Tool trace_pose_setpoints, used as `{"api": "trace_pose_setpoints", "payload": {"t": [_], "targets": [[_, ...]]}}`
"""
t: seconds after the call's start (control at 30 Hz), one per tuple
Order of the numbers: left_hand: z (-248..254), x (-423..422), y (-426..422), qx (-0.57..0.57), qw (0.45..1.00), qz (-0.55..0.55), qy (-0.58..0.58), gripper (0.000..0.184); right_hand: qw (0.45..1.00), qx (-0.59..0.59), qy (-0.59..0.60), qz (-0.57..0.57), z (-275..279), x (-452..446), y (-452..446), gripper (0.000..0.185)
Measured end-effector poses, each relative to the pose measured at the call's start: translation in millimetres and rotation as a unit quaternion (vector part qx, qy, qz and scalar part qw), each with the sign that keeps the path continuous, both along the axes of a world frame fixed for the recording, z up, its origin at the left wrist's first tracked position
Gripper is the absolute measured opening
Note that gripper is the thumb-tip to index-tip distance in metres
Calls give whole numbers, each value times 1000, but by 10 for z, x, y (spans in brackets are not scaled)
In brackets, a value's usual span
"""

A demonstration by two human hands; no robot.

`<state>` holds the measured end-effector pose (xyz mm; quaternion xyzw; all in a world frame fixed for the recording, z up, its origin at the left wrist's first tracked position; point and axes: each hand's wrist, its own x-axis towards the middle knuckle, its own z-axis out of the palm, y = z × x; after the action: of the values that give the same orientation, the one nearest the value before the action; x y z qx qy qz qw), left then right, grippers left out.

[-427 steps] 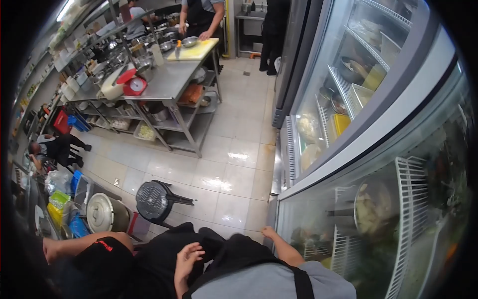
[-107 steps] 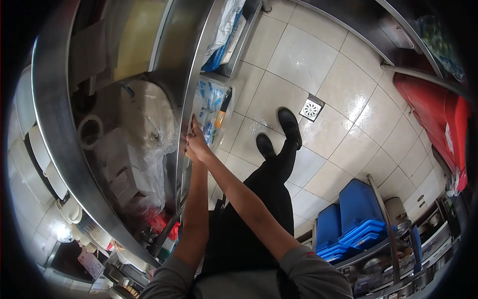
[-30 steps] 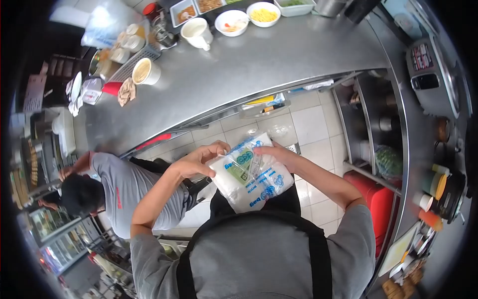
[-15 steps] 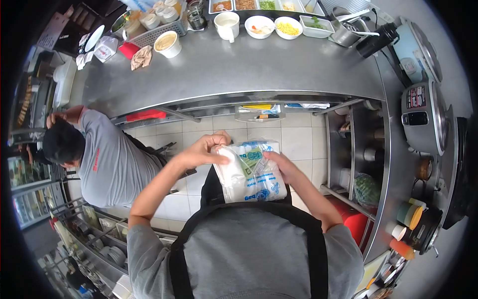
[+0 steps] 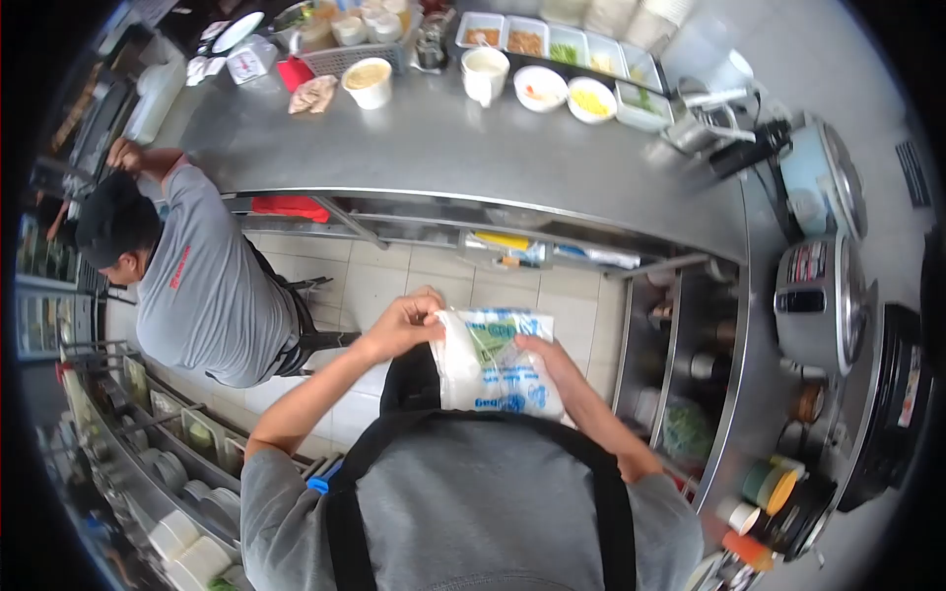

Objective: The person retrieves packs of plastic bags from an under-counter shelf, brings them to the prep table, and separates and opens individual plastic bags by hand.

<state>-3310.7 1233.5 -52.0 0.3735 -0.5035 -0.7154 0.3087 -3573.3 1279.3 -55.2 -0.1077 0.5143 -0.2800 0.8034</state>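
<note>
A clear packet of white plastic bags (image 5: pixel 498 379) with blue and green print is held in front of my apron. My left hand (image 5: pixel 406 325) pinches its upper left edge, with the fingertips pressed together there. On the opposite side, my right hand (image 5: pixel 542 357) grips the packet, thumb lying over the printed front and fingers hidden behind it. The packet is tilted slightly, its printed face toward me.
Ahead runs a steel counter (image 5: pixel 414 148) with a lidded tub (image 5: pixel 368 83), a white mug (image 5: pixel 485 77) and bowls of chopped food. A co-worker (image 5: pixel 212 276) stands at the left. A rice cooker (image 5: pixel 818 305) and steel shelving (image 5: pixel 690 345) are on the right.
My view has turned a little, shifting the counter and shelves. The left hand has moved from over the packet's white end to pinching its upper corner. The co-worker's raised arm has shifted.
</note>
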Motion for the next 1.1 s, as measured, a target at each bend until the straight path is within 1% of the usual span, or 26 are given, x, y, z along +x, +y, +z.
{"api": "trace_pose_setpoints", "payload": {"t": [0.03,0.07,0.1,0.17,0.2,0.23,0.27,0.3,0.37,0.4,0.47,0.5,0.63,0.67,0.73,0.77,0.8,0.87,0.9,1.0,1.03,1.1], "targets": [[16,-36,36,-8,999,32,-17,27,1000,-4,9,-16,67,12,14,45],[10,-70,77,-26,996,63,-49,27,1000,1,-7,-26,148,29,15,43],[1,-93,109,-47,990,101,-84,27,1000,12,-10,-23,136,23,21,42],[20,-123,161,-67,986,133,-70,22,1000,15,-18,-11,52,1,-6,41],[2,-76,131,-53,993,109,-11,19,998,26,-55,-1,-57,-8,-47,40],[-22,-42,156,-39,995,81,49,15,998,15,-52,29,-56,-25,-85,40],[-15,57,108,13,995,15,101,20,997,16,-56,47,-48,16,-151,41],[-6,98,72,62,982,15,176,20,996,17,-58,57,-59,16,-172,41],[15,117,33,152,935,-13,321,21,991,11,-119,66,-177,10,-147,42],[41,129,43,127,937,-15,324,22,986,6,-154,67,-174,67,-160,42],[126,247,97,84,940,-23,331,25,985,-15,-157,68,-58,226,-129,42],[137,259,145,66,941,-27,331,26,984,-23,-163,66,-6,263,-94,42],[-32,560,412,43,975,42,213,30,984,-5,-157,84,23,529,-1,44],[-41,686,511,52,983,71,162,31,982,1,-155,112,-94,579,-19,43],[-42,825,766,35,987,129,93,31,982,6,-134,135,-57,704,8,41],[-46,860,892,29,985,160,61,31,982,11,-121,148,-51,765,40,41],[1,872,1011,33,979,193,56,32,981,18,-113,155,-80,824,60,39],[128,911,1270,45,964,259,42,34,978,-11,-82,190,-47,919,99,39],[132,932,1388,29,958,284,23,33,976,-24,-68,207,-18,972,134,39],[56,921,1685,-30,934,355,-38,31,977,-71,-32,200,45,1078,212,41],[-33,958,1814,-2,946,324,-24,30,976,-88,-19,199,72,1109,213,42],[-223,988,2117,58,965,256,6,29,971,-126,-93,183,231,1131,118,43]]}}
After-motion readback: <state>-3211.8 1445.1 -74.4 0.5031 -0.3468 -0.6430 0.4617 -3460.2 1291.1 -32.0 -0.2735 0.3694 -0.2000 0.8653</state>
